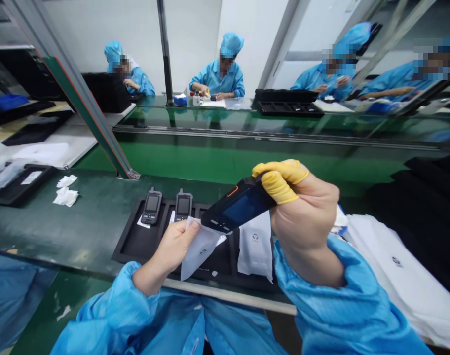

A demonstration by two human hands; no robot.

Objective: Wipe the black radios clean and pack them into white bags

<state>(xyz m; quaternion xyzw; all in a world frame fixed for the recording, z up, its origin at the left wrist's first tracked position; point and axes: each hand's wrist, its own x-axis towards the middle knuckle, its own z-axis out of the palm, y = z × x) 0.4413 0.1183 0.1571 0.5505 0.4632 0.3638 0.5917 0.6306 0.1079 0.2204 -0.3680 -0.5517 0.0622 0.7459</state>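
black handset (240, 206) in yellow-capped right fingers (280, 187)

Handheld device (243, 204) black with orange side accent (233, 191), pouch (198, 252) translucent white with dark printed mark, finger covers (279, 187) plain yellow, tray (134, 245) black, bench (88, 222) dark green, sleeves (108, 308) bright blue

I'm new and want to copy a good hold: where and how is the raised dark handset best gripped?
I'd grip the handset by its upper end, coming from the right, as the right hand does. It slants down to the left, its lower end at the top of the white sleeve pinched by the left hand. Holding high leaves most of the screen uncovered.
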